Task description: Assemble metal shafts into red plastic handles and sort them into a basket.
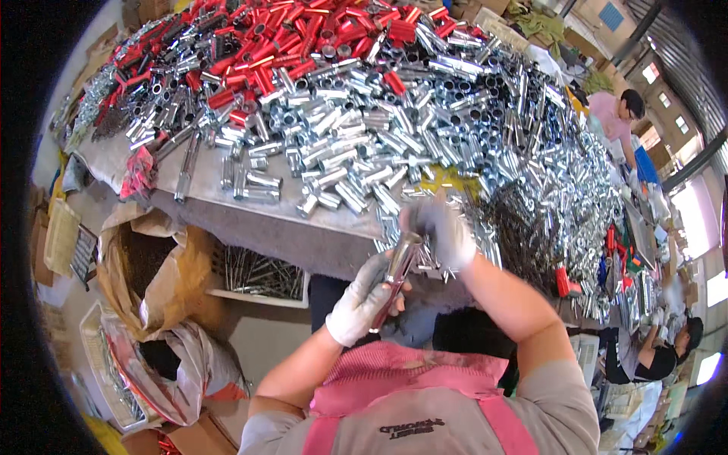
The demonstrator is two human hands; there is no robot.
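the left hand (362,297) is gripping a metal tube (396,271) just below the table edge (265,214), fingers wrapped round it; the right hand (446,231) is closing over its top. a loose hold could be letting it slip to the floor.

tubes (364,129) piled on table (288,227), sacks (152,280) left

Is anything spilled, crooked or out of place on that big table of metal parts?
Nothing looks damaged, though it is untidy. The silver tubes lie heaped every way on the table, and red tubes mix into them. The left hand holds one metal tube; the right hand works at its top.
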